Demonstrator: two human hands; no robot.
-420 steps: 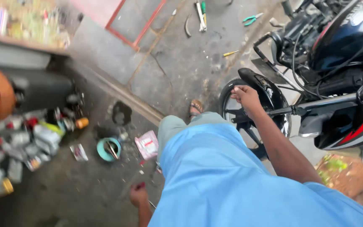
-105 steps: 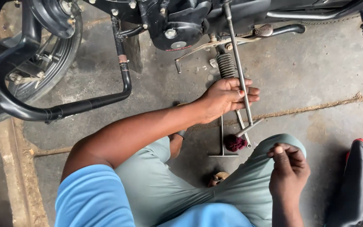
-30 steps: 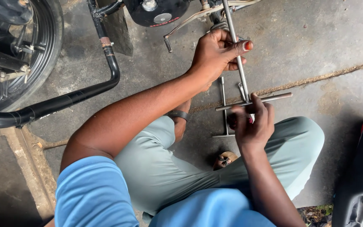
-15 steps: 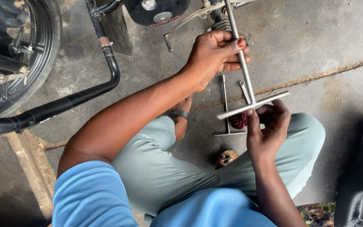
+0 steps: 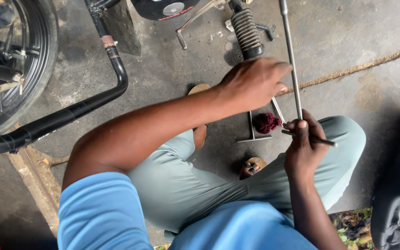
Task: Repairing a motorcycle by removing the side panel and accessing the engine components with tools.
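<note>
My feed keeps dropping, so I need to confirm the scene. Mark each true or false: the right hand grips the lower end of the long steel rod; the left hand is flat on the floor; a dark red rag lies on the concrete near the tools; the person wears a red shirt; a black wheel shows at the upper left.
1. The right hand grips the lower end of the long steel rod: true.
2. The left hand is flat on the floor: false; it is raised, beside the rod.
3. A dark red rag lies on the concrete: true.
4. The shirt is red: false; the shirt is light blue.
5. A black wheel shows at the upper left: true.
</note>
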